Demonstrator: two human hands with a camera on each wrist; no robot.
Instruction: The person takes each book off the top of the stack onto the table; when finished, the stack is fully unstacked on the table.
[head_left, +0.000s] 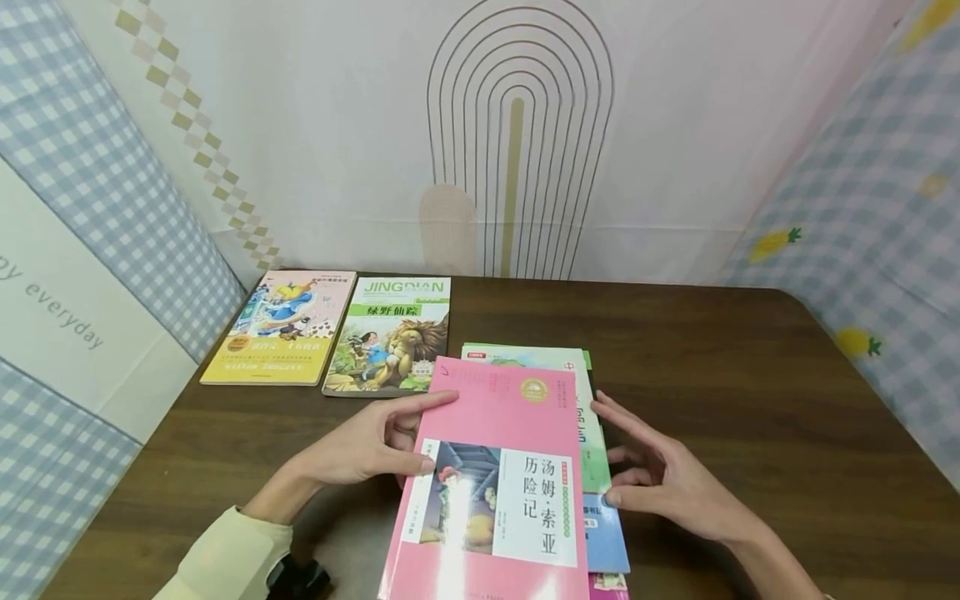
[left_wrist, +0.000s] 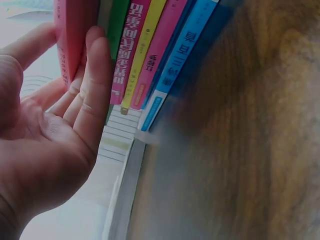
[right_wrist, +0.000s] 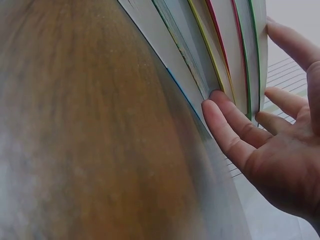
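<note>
left hand point(head_left: 360, 446) pinching between thumb and fingers, right hand point(head_left: 671, 485) with fingers spread

Home-like study corner, wooden tabletop point(head_left: 712, 375), checked cloth hangings point(head_left: 97, 108), storybooks point(head_left: 502, 404)

room — tabletop point(head_left: 750, 375), right side | obstacles — book stack point(left_wrist: 143, 55), centre | two books point(head_left: 386, 337), back left

Pink book point(head_left: 491, 492) | closed, cover up | over multicoloured book stack point(head_left: 595, 462), spines left
</note>
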